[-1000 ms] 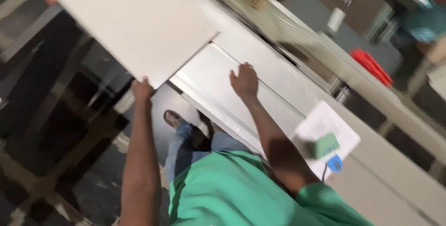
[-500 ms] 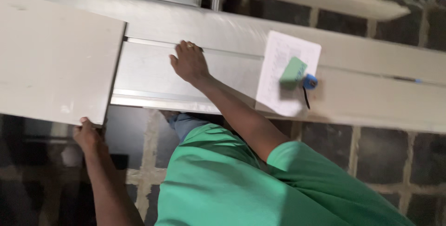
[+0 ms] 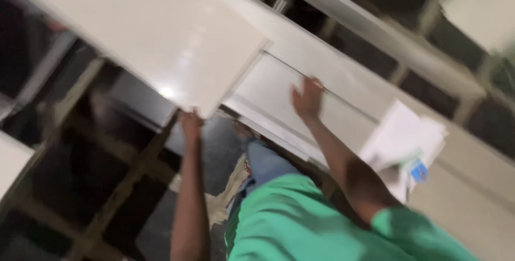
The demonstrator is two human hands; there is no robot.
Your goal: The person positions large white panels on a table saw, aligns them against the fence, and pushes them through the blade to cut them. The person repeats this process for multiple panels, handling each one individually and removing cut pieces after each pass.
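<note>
Left hand (image 3: 190, 120) still gripping white panel (image 3: 145, 35) edge, right hand (image 3: 307, 99) flat on bench (image 3: 279, 86), view tilted.

A green short-sleeved shirt (image 3: 300, 223) fills the view at 5 o'clock, blue jeans (image 3: 261, 164) above it; both forearms bare.

I see a glossy off-white tile (image 3: 145, 35) on a pale grey-white counter (image 3: 279, 94). My shirt (image 3: 311, 223) is plain green. The paper (image 3: 402, 137) is white with a green-and-blue patch. The floor (image 3: 80, 186) is dark with lighter lines.
</note>
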